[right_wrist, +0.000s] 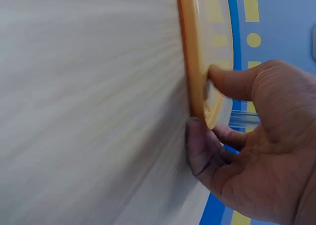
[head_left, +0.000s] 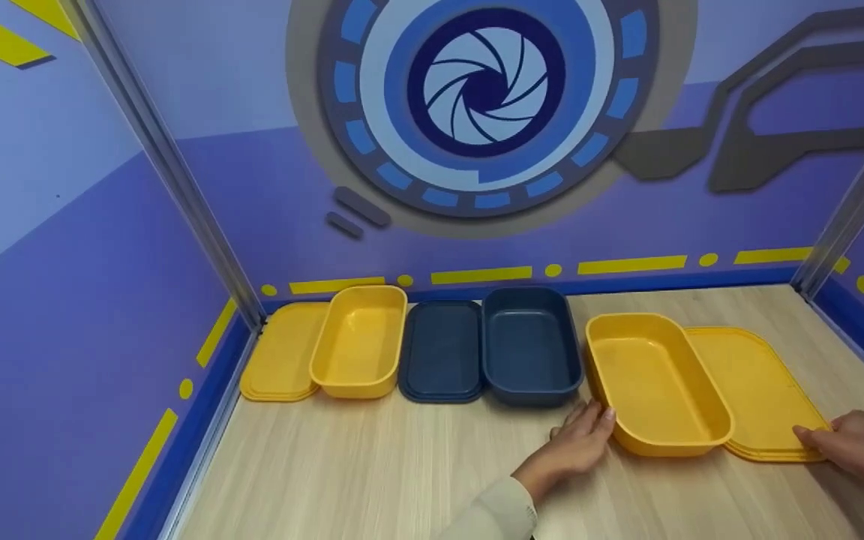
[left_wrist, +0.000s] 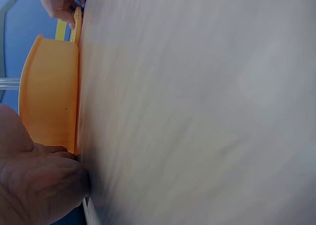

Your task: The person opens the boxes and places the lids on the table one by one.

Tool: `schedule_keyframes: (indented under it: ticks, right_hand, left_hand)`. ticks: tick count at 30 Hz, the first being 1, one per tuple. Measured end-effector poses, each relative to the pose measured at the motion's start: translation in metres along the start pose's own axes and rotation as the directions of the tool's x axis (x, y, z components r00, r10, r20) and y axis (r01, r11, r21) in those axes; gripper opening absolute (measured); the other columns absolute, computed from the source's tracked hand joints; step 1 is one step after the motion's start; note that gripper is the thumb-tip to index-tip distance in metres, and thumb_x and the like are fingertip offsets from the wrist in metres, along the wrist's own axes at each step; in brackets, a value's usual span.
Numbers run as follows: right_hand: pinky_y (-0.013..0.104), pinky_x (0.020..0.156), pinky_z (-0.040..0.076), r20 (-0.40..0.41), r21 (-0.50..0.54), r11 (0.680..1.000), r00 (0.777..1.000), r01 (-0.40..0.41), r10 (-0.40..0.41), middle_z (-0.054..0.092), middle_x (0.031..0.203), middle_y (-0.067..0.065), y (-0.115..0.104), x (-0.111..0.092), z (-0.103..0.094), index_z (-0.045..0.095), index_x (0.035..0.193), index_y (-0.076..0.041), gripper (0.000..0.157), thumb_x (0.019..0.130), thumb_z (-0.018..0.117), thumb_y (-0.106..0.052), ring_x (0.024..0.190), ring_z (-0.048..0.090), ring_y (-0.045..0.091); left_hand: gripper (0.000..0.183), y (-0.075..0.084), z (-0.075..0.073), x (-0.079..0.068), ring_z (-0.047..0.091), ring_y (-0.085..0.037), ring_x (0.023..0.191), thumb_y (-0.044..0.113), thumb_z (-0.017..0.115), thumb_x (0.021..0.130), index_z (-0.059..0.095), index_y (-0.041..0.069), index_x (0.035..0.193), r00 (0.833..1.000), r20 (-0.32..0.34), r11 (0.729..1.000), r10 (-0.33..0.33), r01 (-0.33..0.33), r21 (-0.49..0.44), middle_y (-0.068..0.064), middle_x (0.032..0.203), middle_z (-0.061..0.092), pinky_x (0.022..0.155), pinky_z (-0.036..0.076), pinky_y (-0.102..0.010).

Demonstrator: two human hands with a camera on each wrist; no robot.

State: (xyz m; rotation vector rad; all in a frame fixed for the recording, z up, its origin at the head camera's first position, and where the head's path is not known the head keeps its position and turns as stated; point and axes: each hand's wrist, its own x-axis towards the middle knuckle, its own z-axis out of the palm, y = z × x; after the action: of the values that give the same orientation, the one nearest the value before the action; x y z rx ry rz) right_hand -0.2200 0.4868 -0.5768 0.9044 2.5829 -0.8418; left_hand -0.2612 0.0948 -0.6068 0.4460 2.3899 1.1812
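A large yellow food container (head_left: 657, 382) stands open-topped on the right half of the table, with a large yellow lid (head_left: 762, 394) lying flat against its right side. My left hand (head_left: 571, 446) touches the container's near left side with its fingers extended, and the left wrist view shows that hand (left_wrist: 42, 180) low beside the container wall (left_wrist: 52, 91). At the lid's near right corner, my right hand (head_left: 859, 446) pinches the edge. In the right wrist view, the thumb of that hand (right_wrist: 276, 146) lies on top of the lid (right_wrist: 197, 52) and its fingers are curled under the rim.
Left of the large container, a navy container (head_left: 531, 349) and a navy lid (head_left: 443, 351) stand side by side. Beyond them come a smaller yellow container (head_left: 361, 341) and its yellow lid (head_left: 286, 352). Printed panels (head_left: 477, 255) wall the wooden table (head_left: 342, 472) at the back and sides.
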Motion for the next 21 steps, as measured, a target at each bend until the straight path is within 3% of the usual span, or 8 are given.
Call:
schedule_keyframes:
  ticks: [6,13,15,18,21]
  right_hand:
    - [0.041,0.085,0.05,-0.034,-0.058,0.998,0.999,0.029,-0.031,0.042,0.107,0.031,0.003,0.003,0.003,0.04,0.119,0.022,0.065,0.102,0.063,-0.037,0.101,0.047,0.041]
    - [0.034,0.075,0.048,-0.037,-0.019,1.0,0.999,-0.016,0.015,0.046,0.099,0.025,0.005,-0.002,0.003,0.043,0.12,0.021,0.068,0.104,0.061,-0.043,0.095,0.051,0.037]
    - [0.033,0.072,0.045,-0.03,0.003,0.999,0.999,-0.04,0.04,0.046,0.092,0.019,0.006,-0.003,0.002,0.05,0.112,0.017,0.064,0.105,0.058,-0.046,0.088,0.052,0.032]
    - [0.03,0.068,0.041,0.009,-0.008,0.997,0.997,-0.073,0.073,0.047,0.076,0.009,0.008,-0.003,0.001,0.06,0.084,0.004,0.065,0.11,0.044,-0.053,0.072,0.05,0.023]
    - [0.026,0.063,0.036,0.067,-0.068,0.996,0.996,-0.06,0.064,0.044,0.06,-0.004,0.01,-0.005,-0.001,0.055,0.059,-0.012,0.074,0.111,0.029,-0.057,0.058,0.042,0.012]
  left_hand:
    - [0.079,0.002,-0.001,-0.001,0.021,-0.012,0.168,0.075,0.021,0.107,0.034,0.027,0.169,1.0,0.005,1.0,-0.019,0.019,-0.012,0.01,0.177,0.03,0.133,0.02,-0.057]
    - [0.071,0.013,-0.006,-0.011,0.024,-0.011,0.167,0.066,0.04,0.109,0.034,0.028,0.168,0.999,0.001,0.999,-0.034,0.034,-0.01,0.007,0.176,0.032,0.133,0.022,-0.056]
    - [0.072,0.012,-0.006,-0.01,0.024,-0.012,0.167,0.067,0.039,0.108,0.034,0.028,0.169,1.0,0.001,1.0,-0.02,0.02,-0.006,0.007,0.176,0.033,0.132,0.023,-0.057]
    - [0.074,0.011,-0.006,-0.009,0.024,-0.014,0.167,0.069,0.039,0.108,0.033,0.028,0.169,1.0,0.005,1.0,0.002,-0.002,-0.003,0.006,0.176,0.034,0.131,0.023,-0.059]
    - [0.075,0.011,-0.007,-0.009,0.023,-0.014,0.167,0.07,0.038,0.107,0.032,0.028,0.169,1.0,0.017,1.0,0.001,-0.001,-0.011,0.006,0.176,0.033,0.131,0.023,-0.059]
